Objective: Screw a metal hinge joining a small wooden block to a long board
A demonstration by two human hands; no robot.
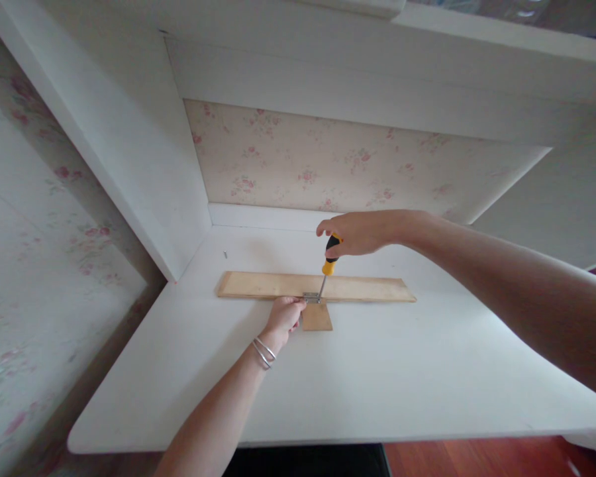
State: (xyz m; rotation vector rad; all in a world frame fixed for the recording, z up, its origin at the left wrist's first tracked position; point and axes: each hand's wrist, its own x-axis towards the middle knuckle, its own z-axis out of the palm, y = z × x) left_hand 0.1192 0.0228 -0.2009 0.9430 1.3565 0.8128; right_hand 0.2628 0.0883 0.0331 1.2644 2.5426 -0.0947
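Observation:
A long wooden board [362, 287] lies across the white desk, and a short wooden piece [318, 318] sits against its near edge. Where the two meet there is a small metal hinge [310, 295]. My right hand [352, 235] is closed around the black and yellow handle of a screwdriver [329, 265], its shaft slanting down to the hinge's right side. At the hinge's left side, my left hand [284, 314] pinches with thumb and fingertips at the hinge and board edge. Its fingers partly cover that spot.
A small screw [225, 254] lies on the white desk [402, 377] at the back left. White side panels [129, 132] and an overhead shelf [328, 73] enclose the work area. Floral wallpaper [328, 159] covers the back wall. Below the front edge is a dark object [312, 462].

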